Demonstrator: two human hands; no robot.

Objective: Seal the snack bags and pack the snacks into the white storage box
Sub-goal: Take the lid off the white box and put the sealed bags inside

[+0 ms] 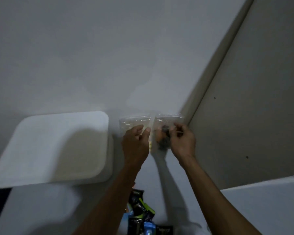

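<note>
Left hand (137, 138) pinches clear snack bag (134, 122) with pale contents; right hand (182, 139) pinches second clear bag (166, 121) – dark contents. White storage box (54, 148) left, just beside – wrapped snacks (140, 211) near bench (41, 206) edge.

The whole picture is soft and dim for me. My left hand (137, 141) covers the lower part of one clear snack bag (134, 120); I cannot tell what is inside. My right hand (182, 141) hides part of the second clear bag (168, 118), where a dark lump is too blurred to name. At 6 o'clock the snack packets (141, 212) are cut by the bottom edge, their print unreadable. The white storage box (24, 158) loses its 9 o'clock corner in blur.
</note>
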